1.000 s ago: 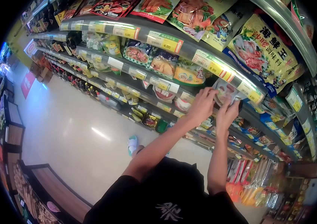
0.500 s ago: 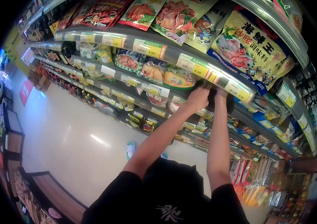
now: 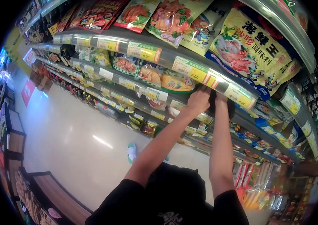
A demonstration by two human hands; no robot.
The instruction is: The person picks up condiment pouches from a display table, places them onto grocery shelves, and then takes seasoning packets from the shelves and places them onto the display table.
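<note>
Yellow packet [image 3: 176, 83]: on the shelf below the upper shelf's lip [image 3: 166, 59], just beside the left hand [image 3: 199, 101]; contact cannot be told. Front yellow-orange, green along the lower edge, red-outlined mark near the right end; small print illegible. Top edge covered by the lip.

Left hand: back visible, fingers running in under the lip, tips hidden; cannot tell whether it grasps anything. Right hand [image 3: 221, 98]: only the part next to the wrist shows, rest covered by the lip; grip likewise cannot be told. Dark shape [image 3: 229, 109] by the right wrist, not identifiable.

Left of packet: chicken bag [image 3: 150, 72], then checked bag [image 3: 125, 64]. Above, on the upper shelf: large seasoning bag [image 3: 247, 52], tilted.

Floor [image 3: 73, 123] below; shirt emblem [image 3: 172, 218] cut by the lower frame edge.
</note>
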